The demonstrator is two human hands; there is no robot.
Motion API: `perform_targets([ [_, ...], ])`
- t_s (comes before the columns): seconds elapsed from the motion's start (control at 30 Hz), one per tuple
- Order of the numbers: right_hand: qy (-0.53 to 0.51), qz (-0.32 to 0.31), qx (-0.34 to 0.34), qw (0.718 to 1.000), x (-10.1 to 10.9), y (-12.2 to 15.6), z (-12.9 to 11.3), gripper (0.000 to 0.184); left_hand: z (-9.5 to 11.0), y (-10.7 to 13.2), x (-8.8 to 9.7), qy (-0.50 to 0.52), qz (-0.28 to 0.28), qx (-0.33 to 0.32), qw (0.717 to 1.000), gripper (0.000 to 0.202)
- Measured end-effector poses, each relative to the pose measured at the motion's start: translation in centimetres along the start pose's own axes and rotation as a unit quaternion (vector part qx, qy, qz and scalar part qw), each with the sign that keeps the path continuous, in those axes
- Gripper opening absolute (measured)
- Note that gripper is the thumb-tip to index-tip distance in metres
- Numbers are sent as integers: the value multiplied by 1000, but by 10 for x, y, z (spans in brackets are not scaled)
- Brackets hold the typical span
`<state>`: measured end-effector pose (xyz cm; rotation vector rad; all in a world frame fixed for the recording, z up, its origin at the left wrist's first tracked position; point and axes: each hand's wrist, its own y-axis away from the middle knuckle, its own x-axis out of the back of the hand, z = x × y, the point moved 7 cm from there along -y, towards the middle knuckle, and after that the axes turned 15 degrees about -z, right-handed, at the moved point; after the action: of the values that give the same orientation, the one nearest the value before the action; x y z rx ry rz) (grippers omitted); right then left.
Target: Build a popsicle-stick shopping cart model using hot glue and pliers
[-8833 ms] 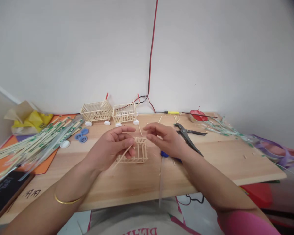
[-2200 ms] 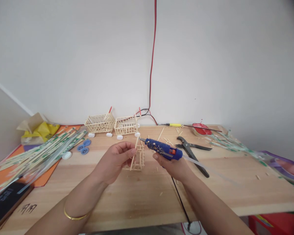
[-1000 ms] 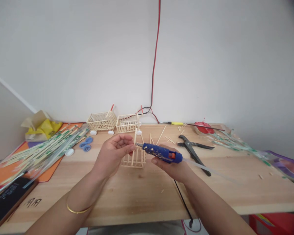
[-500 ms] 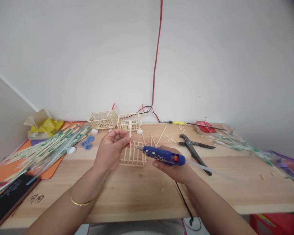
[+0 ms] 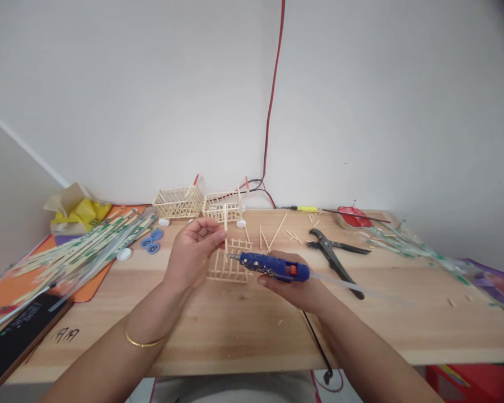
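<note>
Between thumb and fingertips, my left hand [image 5: 195, 249] pinches a short wooden stick [image 5: 225, 224], held nearly upright. My right hand [image 5: 296, 285] is wrapped round a blue hot glue gun [image 5: 275, 265] with a clear glue stick at its back. The gun's nozzle points left and is at the stick's lower end; whether they touch I cannot tell. Below and behind both lies a small stick-built frame [image 5: 229, 274] on the table, partly covered by the gun and my fingers. Two little carts, a left one [image 5: 178, 202] and a right one [image 5: 222, 207], stand at the back.
Wrapped sticks [image 5: 92, 246] lie on an orange sheet [image 5: 90, 285] at left, near blue caps [image 5: 151, 243] and a dark phone-like device [image 5: 21, 341]. To the right are pliers [image 5: 336, 260], stick offcuts [image 5: 294, 237], a yellow-handled screwdriver [image 5: 306, 209] and a red container [image 5: 355, 217].
The glue gun has moved slightly left, bringing its nozzle to the stick's lower end. My left hand still pinches the stick, and the view has shifted a little.
</note>
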<state>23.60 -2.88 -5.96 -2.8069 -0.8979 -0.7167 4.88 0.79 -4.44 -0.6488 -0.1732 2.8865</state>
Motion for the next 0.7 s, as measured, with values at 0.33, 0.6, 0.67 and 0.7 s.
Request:
perform_targets([
  [0.33, 201, 81, -102, 971, 24, 0, 16, 30, 5, -2, 2, -7, -9, -9, 1000, 31],
  [0.6, 338, 146, -236, 899, 71, 24, 73, 26, 22, 4, -4, -170, -71, -66, 981, 34],
  [0.67, 307, 106, -239, 915, 65, 30, 87, 27, 22, 6, -7, -206, -91, -74, 971, 35],
  [0.7, 295, 86, -239, 921, 61, 33, 91, 30, 22, 7, -9, -228, -105, -80, 965, 35],
])
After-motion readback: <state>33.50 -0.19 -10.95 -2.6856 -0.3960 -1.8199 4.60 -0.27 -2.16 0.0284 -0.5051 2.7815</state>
